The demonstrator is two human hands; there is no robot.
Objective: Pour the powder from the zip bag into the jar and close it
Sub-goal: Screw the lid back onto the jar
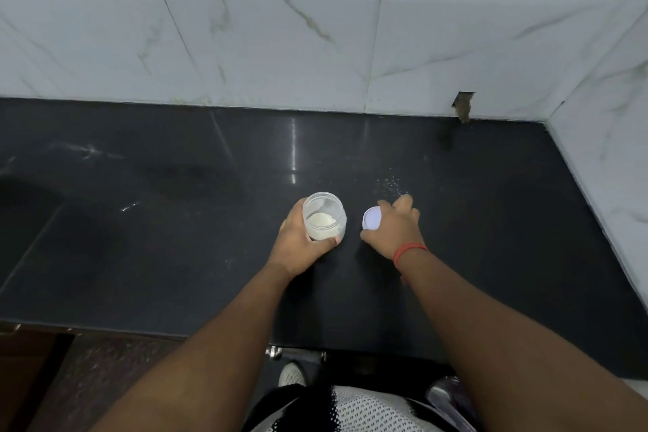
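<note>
Hands [298, 238] around jar [324, 216], lid [371, 217].

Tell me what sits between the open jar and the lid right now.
Nothing: in the head view only a bare strip of black counter separates the jar, held by the left hand, from the lid under the right hand.

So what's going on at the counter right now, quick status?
Left hand gripping open jar, powder inside. Right hand on white lid, beside jar. Zip bag not in view. Nothing between lid and jar.
</note>
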